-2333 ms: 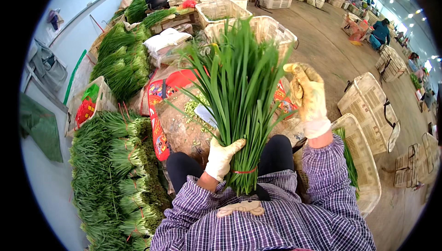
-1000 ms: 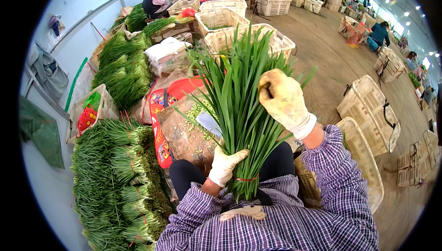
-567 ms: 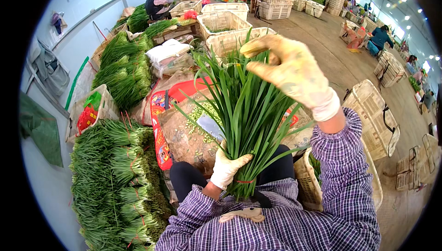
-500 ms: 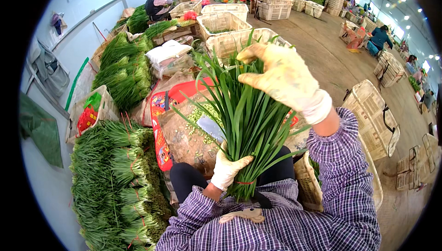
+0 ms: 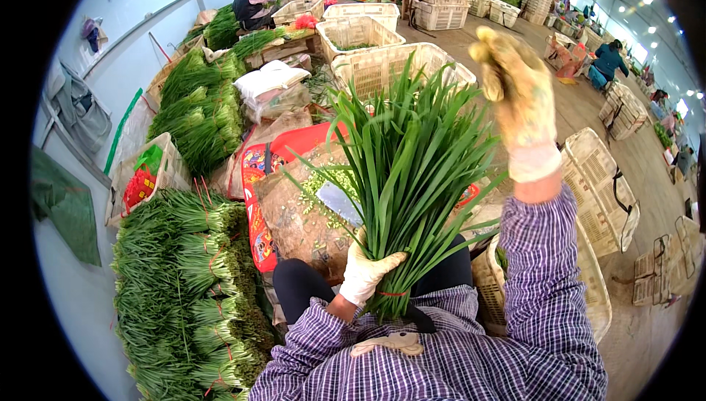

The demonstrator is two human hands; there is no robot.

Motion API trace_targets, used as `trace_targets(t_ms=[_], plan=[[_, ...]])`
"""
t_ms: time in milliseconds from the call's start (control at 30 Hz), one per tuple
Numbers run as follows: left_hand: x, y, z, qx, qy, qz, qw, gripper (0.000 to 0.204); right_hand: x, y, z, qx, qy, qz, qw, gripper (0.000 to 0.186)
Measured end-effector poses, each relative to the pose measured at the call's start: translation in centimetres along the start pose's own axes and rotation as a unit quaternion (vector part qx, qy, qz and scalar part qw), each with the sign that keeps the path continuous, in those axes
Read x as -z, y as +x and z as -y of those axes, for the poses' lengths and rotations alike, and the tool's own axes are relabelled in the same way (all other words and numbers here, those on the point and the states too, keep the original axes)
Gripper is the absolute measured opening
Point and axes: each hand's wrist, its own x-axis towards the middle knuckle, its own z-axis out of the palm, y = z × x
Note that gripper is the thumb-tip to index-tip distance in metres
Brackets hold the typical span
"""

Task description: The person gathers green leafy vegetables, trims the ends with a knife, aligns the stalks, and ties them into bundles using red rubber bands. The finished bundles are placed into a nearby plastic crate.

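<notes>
My gloved left hand (image 5: 370,272) is wrapped round the lower part of a bundle of garlic chives (image 5: 404,173), which stands leaf-tips up in front of my lap. A red band (image 5: 390,294) circles its base below my fingers. Raised to the right of the leaves, apart from them, is my right hand (image 5: 518,96) in a stained yellowish glove. Its fingers are curled in; what they hold, if anything, is hidden. Behind the bundle a broad grey blade (image 5: 338,202) lies among pale green trimmings (image 5: 323,180) on a brown work surface (image 5: 283,213); the leaves cover its other end.
Stacked tied chive bundles (image 5: 176,291) fill the left side, with more chives (image 5: 198,110) beyond. A basket (image 5: 173,173) holds red and green bags. Plastic crates (image 5: 397,66) stand ahead, others (image 5: 599,187) at right. A co-worker (image 5: 254,4) sits at far left.
My right hand has moved up and right, off the leaf tips, and its spread fingers have curled. The freed leaves fan out wider. My left hand keeps its hold.
</notes>
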Motion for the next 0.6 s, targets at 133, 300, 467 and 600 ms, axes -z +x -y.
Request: trace_targets(t_ms=[133, 300, 467, 600], plan=[[0.4, 0.4, 0.0, -0.025, -0.034, -0.007, 0.999, 0.059, 1.6, -5.6, 0.0, -0.269, 0.034, -0.050, 0.961, 0.027], [-0.3, 0.7, -0.9, -0.058, 0.015, -0.027, 0.998, 0.058, -3.4, -12.3, 1.6, -0.260, 0.002, 0.186, 0.947, 0.057], [-0.5, 2.8, -1.0, -0.100, -0.068, -0.071, 0.990, 0.046, -7.6, -12.3, 1.9, -0.397, 0.139, 0.113, 0.900, 0.046], [0.0, 3.0, -1.5, -0.082, -0.120, -0.135, 0.980, 0.050, -4.7, -11.4, -1.5, -0.588, 0.222, -0.069, 0.775, 0.027]])
